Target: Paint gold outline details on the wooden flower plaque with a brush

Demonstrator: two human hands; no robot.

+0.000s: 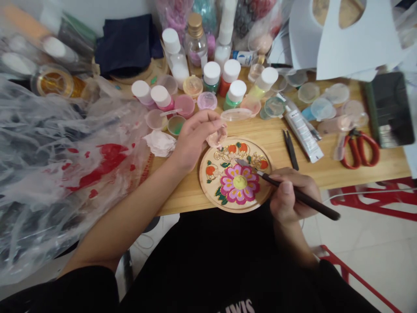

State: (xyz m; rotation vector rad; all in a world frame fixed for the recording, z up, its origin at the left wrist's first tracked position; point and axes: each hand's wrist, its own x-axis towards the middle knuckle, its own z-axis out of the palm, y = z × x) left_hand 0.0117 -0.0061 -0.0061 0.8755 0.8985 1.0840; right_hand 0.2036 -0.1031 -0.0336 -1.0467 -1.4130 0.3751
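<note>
A round wooden plaque (205, 191) lies at the table's front edge, bearing a pink flower with a yellow centre, orange fruits, green leaves and gold outlines. My right hand (293, 198) grips a dark-handled palette knife (302, 198) whose metal blade is over the top of the flower. Whether the blade touches the surface, I cannot tell. Above the plaque's upper left rim, the fingers of my left hand (198, 137) pinch a small clear plastic cup (216, 138) with a pinkish content. A crumpled white tissue (160, 143) rests left of that hand.
Behind the plaque stand several white-capped jars (230, 71) and small colour cups (207, 101). Tweezers (289, 150), a white tube (302, 132), red-handled pliers (360, 150) and a phone (392, 108) lie rightward. Clear plastic sheeting (42, 187) covers the left side.
</note>
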